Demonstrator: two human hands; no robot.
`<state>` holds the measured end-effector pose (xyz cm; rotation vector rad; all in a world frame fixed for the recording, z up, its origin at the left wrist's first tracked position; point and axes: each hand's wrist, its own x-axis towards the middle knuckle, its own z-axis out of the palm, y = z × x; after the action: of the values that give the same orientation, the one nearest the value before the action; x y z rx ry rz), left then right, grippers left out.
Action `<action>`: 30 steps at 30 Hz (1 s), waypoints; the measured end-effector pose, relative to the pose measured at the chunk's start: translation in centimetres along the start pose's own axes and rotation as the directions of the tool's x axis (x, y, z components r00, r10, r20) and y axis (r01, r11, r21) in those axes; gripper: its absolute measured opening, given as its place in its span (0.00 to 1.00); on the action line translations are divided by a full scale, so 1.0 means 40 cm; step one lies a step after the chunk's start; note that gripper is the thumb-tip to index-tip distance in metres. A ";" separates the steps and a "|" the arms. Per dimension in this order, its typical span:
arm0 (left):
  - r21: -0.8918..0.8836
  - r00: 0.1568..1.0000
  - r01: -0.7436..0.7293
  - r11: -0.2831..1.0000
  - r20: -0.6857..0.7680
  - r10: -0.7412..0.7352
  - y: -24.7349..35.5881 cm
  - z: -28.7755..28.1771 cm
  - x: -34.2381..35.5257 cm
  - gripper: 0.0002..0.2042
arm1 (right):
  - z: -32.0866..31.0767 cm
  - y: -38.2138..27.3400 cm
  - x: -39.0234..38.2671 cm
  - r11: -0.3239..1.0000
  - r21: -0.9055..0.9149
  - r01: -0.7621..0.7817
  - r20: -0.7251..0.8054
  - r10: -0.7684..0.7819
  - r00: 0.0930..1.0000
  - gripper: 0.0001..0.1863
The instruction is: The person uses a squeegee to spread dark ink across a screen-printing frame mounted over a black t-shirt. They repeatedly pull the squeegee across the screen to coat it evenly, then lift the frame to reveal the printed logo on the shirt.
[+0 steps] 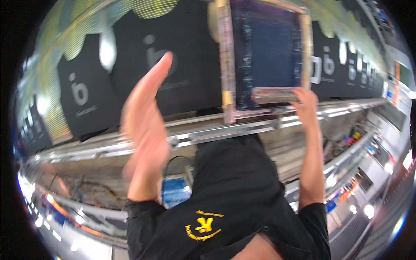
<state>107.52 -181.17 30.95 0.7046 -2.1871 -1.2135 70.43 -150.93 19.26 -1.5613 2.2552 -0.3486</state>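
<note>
My right hand grips the right end of a squeegee, which lies across the near part of a printing screen. The screen's worn, stained frame rests over the printing table, its near edge by the metal rail. My left hand is raised left of the frame, fingers stretched out and blurred by motion, with nothing in it. Beyond that hand lies a black fabric piece with a pale printed mark, partly hidden by the hand.
A metal rail runs along the table's near edge. More black printed pieces lie left and right on a shiny yellowish surface. Below the rail on the left is a blue object. Further tables and lights stand around.
</note>
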 end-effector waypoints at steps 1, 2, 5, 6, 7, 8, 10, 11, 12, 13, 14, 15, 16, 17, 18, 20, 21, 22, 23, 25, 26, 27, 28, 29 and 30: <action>0.207 0.997 0.056 0.977 -0.056 -0.046 -0.088 0.022 -0.040 0.45 | -0.011 -0.022 0.010 0.997 -0.070 -0.012 -0.007 0.012 1.000 0.27; 0.395 0.993 0.119 0.911 -0.073 -0.097 -0.173 0.045 -0.076 0.46 | -0.024 -0.040 0.034 0.998 -0.041 -0.050 0.024 0.051 0.998 0.27; 0.682 0.979 0.171 0.711 -0.036 -0.201 -0.334 0.112 -0.165 0.49 | -0.035 -0.049 0.039 0.996 -0.035 -0.079 0.050 0.081 0.995 0.26; 0.716 0.977 0.159 0.680 -0.015 -0.213 -0.366 0.127 -0.168 0.48 | -0.034 -0.051 0.035 0.996 -0.054 -0.076 0.037 0.078 0.996 0.25; 0.735 0.972 0.163 0.658 -0.008 -0.233 -0.385 0.140 -0.165 0.48 | -0.036 -0.049 0.033 0.995 -0.052 -0.083 0.042 0.085 0.995 0.26; 0.753 0.967 0.167 0.636 -0.001 -0.253 -0.402 0.151 -0.159 0.48 | -0.038 -0.048 0.033 0.995 -0.050 -0.090 0.046 0.092 0.995 0.26; 0.759 0.971 0.160 0.632 -0.006 -0.239 -0.440 0.171 -0.135 0.48 | -0.038 -0.048 0.030 0.993 -0.052 -0.106 0.047 0.108 0.993 0.26; 0.762 0.973 0.157 0.628 -0.010 -0.232 -0.450 0.175 -0.129 0.49 | -0.039 -0.050 0.030 0.992 -0.056 -0.112 0.047 0.114 0.992 0.26; 0.779 0.970 0.148 0.609 0.006 -0.243 -0.453 0.179 -0.127 0.48 | -0.040 -0.052 0.030 0.991 -0.062 -0.121 0.046 0.124 0.991 0.26; 0.796 0.967 0.137 0.589 0.021 -0.254 -0.455 0.182 -0.125 0.48 | -0.039 -0.051 0.031 0.991 -0.063 -0.115 0.047 0.118 0.992 0.26; 0.812 0.963 0.127 0.569 0.036 -0.265 -0.457 0.182 -0.125 0.48 | -0.037 -0.050 0.033 0.992 -0.063 -0.109 0.048 0.112 0.993 0.26; 0.801 0.964 0.119 0.586 0.049 -0.263 -0.457 0.185 -0.129 0.48 | -0.038 -0.047 0.031 0.992 -0.066 -0.105 0.048 0.108 0.993 0.26; 0.800 0.965 0.104 0.592 0.064 -0.256 -0.455 0.186 -0.135 0.48 | -0.036 -0.043 0.029 0.993 -0.060 -0.100 0.043 0.103 0.994 0.26; 0.798 0.965 0.088 0.597 0.079 -0.248 -0.453 0.184 -0.143 0.48 | -0.033 -0.039 0.026 0.994 -0.053 -0.095 0.037 0.097 0.995 0.26; 0.795 0.966 0.074 0.602 0.094 -0.242 -0.452 0.182 -0.147 0.48 | -0.031 -0.038 0.024 0.995 -0.047 -0.090 0.033 0.092 0.995 0.26; 0.806 0.970 0.082 0.586 0.070 -0.231 -0.459 0.184 -0.136 0.47 | -0.033 -0.040 0.025 0.995 -0.049 -0.083 0.023 0.084 0.996 0.26; 0.816 0.970 0.093 0.571 0.055 -0.236 -0.464 0.184 -0.129 0.47 | -0.034 -0.044 0.027 0.996 -0.049 -0.077 0.020 0.078 0.997 0.26; 0.825 0.970 0.104 0.555 0.040 -0.241 -0.466 0.184 -0.125 0.47 | -0.034 -0.047 0.029 0.995 -0.053 -0.078 0.024 0.080 0.997 0.26; 0.817 0.972 0.109 0.566 0.031 -0.232 -0.464 0.187 -0.126 0.47 | -0.035 -0.049 0.030 0.995 -0.057 -0.080 0.028 0.082 0.996 0.25; 0.810 0.971 0.094 0.579 0.054 -0.234 -0.445 0.193 -0.133 0.46 | -0.035 -0.047 0.031 0.995 -0.063 -0.083 0.029 0.085 0.996 0.25; 0.806 0.970 0.087 0.586 0.066 -0.235 -0.439 0.193 -0.135 0.46 | -0.035 -0.045 0.030 0.994 -0.064 -0.085 0.030 0.087 0.996 0.25; 0.810 0.971 0.092 0.579 0.056 -0.232 -0.442 0.193 -0.135 0.46 | -0.034 -0.046 0.027 0.994 -0.065 -0.088 0.035 0.090 0.995 0.25; 0.814 0.972 0.097 0.573 0.046 -0.230 -0.449 0.192 -0.132 0.46 | -0.034 -0.047 0.028 0.994 -0.059 -0.087 0.034 0.089 0.995 0.25; 0.817 0.973 0.102 0.567 0.036 -0.227 -0.457 0.190 -0.127 0.46 | -0.035 -0.049 0.035 0.995 -0.054 -0.086 0.033 0.088 0.996 0.25; 0.820 0.974 0.109 0.562 0.026 -0.226 -0.461 0.192 -0.125 0.47 | -0.037 -0.049 0.037 0.995 -0.049 -0.085 0.034 0.087 0.996 0.26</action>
<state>109.34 -181.79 10.44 1.2435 -2.8291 -0.2081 70.97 -153.00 21.15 -1.4755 2.3104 -0.2424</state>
